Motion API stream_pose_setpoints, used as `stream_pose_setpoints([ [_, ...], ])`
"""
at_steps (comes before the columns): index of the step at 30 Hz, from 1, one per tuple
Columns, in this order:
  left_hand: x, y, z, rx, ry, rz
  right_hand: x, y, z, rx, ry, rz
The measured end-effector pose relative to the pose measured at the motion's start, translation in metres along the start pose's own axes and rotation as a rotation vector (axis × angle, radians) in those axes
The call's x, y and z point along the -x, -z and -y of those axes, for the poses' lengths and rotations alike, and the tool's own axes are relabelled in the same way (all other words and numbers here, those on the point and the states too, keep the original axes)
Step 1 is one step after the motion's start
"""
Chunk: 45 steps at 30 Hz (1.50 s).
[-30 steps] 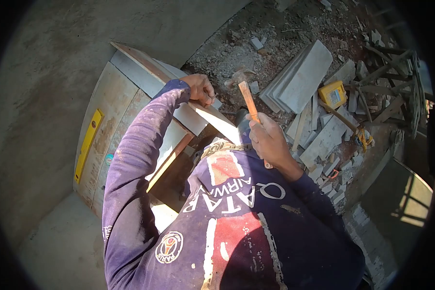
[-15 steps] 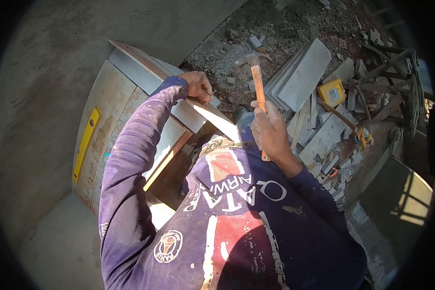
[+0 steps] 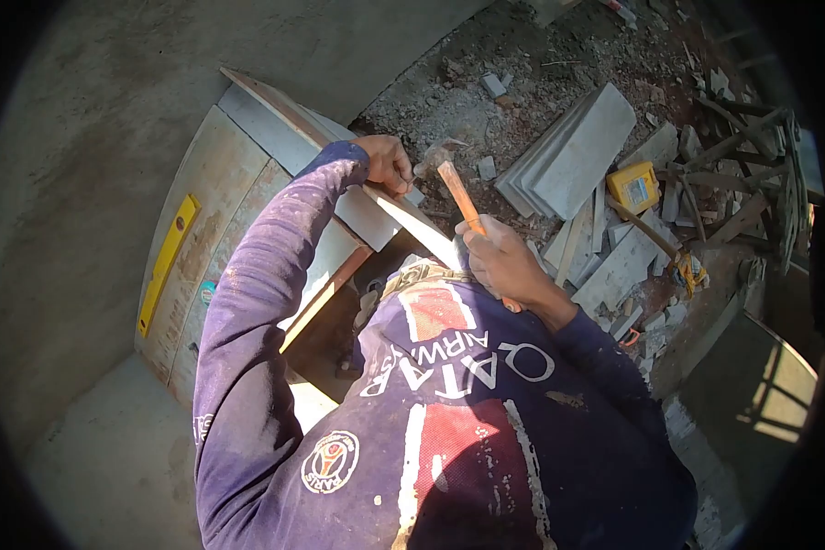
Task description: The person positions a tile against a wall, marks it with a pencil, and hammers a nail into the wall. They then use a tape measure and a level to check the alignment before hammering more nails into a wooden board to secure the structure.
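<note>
My right hand (image 3: pixel 504 266) grips a claw hammer (image 3: pixel 461 194) by its orange-brown wooden handle. The metal hammer head (image 3: pixel 438 156) is just beside the fingers of my left hand (image 3: pixel 387 163), slightly blurred. Those fingers are pinched together at the edge of a wooden board (image 3: pixel 408 220); whatever they hold is too small to make out. The board runs from under my left hand towards my waist. Below my left forearm, a wooden strip (image 3: pixel 330 291) edges a pale panel.
A yellow spirit level (image 3: pixel 167 266) and a teal round item (image 3: pixel 208 291) lie on the wooden panel (image 3: pixel 213 174) at left. To the right are stacked stone slabs (image 3: pixel 577 151), a yellow box-shaped tool (image 3: pixel 633 187), broken tile pieces (image 3: pixel 605 275) and a heap of timber (image 3: pixel 742 174).
The hammer has tipped to the left and forward, bringing its head beside my left fingers. My left hand stays at the board's edge; the view has shifted slightly.
</note>
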<state>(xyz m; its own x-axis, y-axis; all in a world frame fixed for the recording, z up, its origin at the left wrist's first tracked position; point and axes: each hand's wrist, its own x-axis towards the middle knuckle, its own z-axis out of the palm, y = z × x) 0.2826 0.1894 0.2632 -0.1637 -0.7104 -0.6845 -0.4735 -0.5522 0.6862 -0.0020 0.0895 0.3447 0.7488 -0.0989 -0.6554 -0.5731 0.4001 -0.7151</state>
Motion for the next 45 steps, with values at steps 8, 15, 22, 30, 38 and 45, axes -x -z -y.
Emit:
stream_pose_setpoints([
  [8,0.000,0.002,-0.006,-0.034,0.006,0.022,0.013,-0.012,0.016,-0.309,0.158,-0.283],
  [15,-0.004,0.003,0.000,-0.048,-0.061,0.029,0.021,-0.029,0.009,-0.165,0.070,-0.237],
  [22,-0.002,0.000,-0.003,-0.035,-0.066,-0.017,0.020,-0.045,0.008,0.125,0.326,-0.613],
  [30,-0.003,0.000,-0.001,-0.090,-0.030,0.001,0.021,-0.040,0.021,0.066,0.246,-0.533],
  [38,-0.004,0.001,0.001,-0.111,-0.064,-0.002,0.014,-0.030,-0.002,0.322,0.371,-0.515],
  [45,-0.002,0.002,-0.004,-0.121,-0.008,-0.002,-0.012,-0.025,-0.057,0.805,0.690,-0.488],
])
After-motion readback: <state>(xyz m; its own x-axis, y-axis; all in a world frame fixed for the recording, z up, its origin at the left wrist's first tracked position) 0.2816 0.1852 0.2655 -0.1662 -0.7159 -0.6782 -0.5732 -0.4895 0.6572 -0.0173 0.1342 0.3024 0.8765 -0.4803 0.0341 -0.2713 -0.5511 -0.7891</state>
